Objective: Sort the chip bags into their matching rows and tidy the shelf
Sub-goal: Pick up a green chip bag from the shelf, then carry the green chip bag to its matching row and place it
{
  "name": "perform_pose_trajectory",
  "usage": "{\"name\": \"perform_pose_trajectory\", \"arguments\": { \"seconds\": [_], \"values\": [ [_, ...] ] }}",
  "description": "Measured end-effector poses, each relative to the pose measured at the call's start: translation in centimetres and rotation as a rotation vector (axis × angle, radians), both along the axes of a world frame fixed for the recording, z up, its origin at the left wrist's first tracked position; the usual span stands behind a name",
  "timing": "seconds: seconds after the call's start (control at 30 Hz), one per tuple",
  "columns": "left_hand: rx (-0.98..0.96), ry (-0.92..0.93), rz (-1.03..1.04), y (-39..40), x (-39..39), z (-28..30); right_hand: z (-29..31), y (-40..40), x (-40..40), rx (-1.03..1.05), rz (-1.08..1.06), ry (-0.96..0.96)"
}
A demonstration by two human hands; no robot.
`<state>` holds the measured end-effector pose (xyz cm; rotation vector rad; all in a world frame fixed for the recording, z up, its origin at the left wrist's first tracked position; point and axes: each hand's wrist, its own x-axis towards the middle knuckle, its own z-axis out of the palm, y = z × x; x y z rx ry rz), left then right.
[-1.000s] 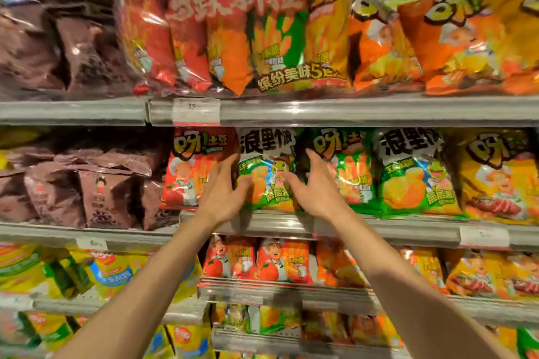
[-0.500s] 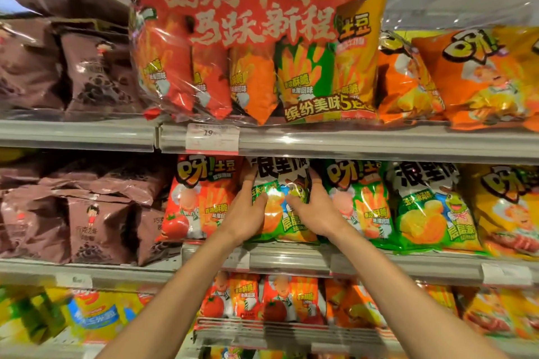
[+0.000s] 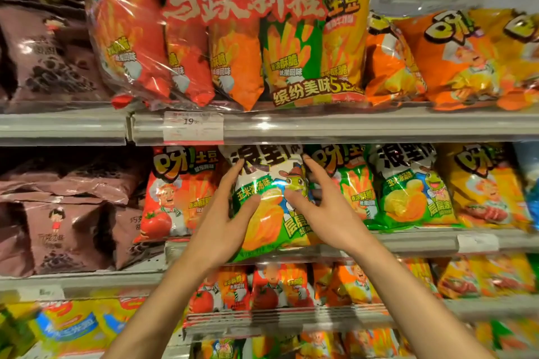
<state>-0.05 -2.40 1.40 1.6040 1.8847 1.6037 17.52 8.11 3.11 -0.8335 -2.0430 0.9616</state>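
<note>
Green chip bag (image 3: 269,207) clamped by both hands' fingers (image 3: 233,181), wedged between red bag (image 3: 178,195) and green fries bag (image 3: 350,192).

A shop's snack aisle: tiered metal shelves (image 3: 350,125) packed with rows of chip bags (image 3: 408,186), with a price tag (image 3: 193,128) reading 19 clipped to the shelf edge.

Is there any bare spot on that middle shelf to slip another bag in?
Hardly: the middle shelf is packed side by side. The only slack is the dark gap above the slumped brown bags, left of the red bag.
</note>
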Motion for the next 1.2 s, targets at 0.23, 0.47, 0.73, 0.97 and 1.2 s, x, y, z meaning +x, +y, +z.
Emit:
{"name": "perform_pose_trajectory", "arguments": {
  "seconds": [0.23,0.47,0.73,0.97,1.2],
  "values": [
    [0.028,-0.161,-0.147,-1.2,5.6,-1.9,-2.1,-2.4,6.5,0.017,-0.054,0.083],
    [0.017,-0.094,-0.237,0.2,16.3,-2.8,-3.6,-3.7,18.4,0.002,-0.178,0.128],
    [0.029,0.023,-0.332,4.0,35.4,-3.0,-4.7,-2.6,38.0,-0.015,-0.313,0.162],
    [0.02,0.055,-0.481,9.2,52.4,-2.3,-4.1,-0.7,55.4,0.0,-0.498,0.146],
    [-0.015,0.084,-0.626,16.5,63.4,-2.4,-4.7,3.8,66.6,-0.013,-0.628,0.177]
  ]
}}
